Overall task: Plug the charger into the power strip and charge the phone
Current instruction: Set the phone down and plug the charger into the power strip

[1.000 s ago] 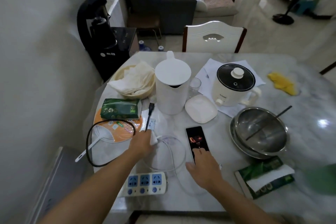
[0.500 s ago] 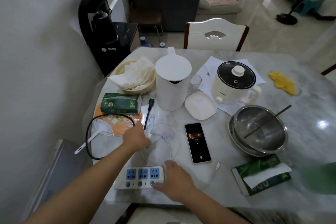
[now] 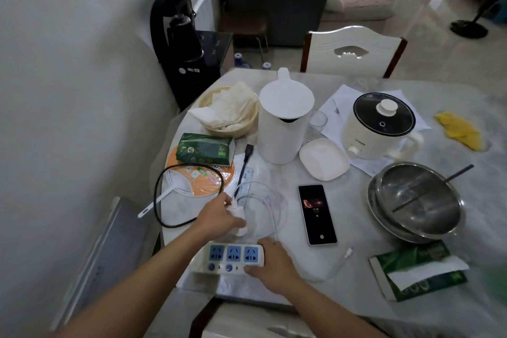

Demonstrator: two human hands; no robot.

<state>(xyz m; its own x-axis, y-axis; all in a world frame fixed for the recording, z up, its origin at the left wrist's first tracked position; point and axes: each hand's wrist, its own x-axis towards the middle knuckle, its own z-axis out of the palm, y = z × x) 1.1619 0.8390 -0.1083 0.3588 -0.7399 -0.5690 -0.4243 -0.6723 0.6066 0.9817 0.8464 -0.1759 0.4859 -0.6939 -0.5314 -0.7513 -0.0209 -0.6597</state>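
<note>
A white power strip point(image 3: 229, 258) with three blue sockets lies near the table's front edge. My right hand point(image 3: 270, 263) grips its right end. My left hand point(image 3: 219, 217) holds the white charger point(image 3: 239, 223) just above and behind the strip. The charger's white cable point(image 3: 271, 217) loops over the table, and its free plug end point(image 3: 349, 252) lies to the right of the strip. The phone point(image 3: 317, 214), screen lit, lies flat on the table to the right of the cable loop.
A white kettle point(image 3: 284, 123), a white dish point(image 3: 323, 158), a small cooker point(image 3: 380, 126) and steel bowls point(image 3: 417, 200) stand behind and right. A black cord point(image 3: 164, 200), a fan point(image 3: 197, 175), tissue packs point(image 3: 205, 149) and a basket point(image 3: 230, 112) fill the left.
My right hand left the phone and came down onto the power strip's right end. My left hand lifted the charger and carried it toward the strip.
</note>
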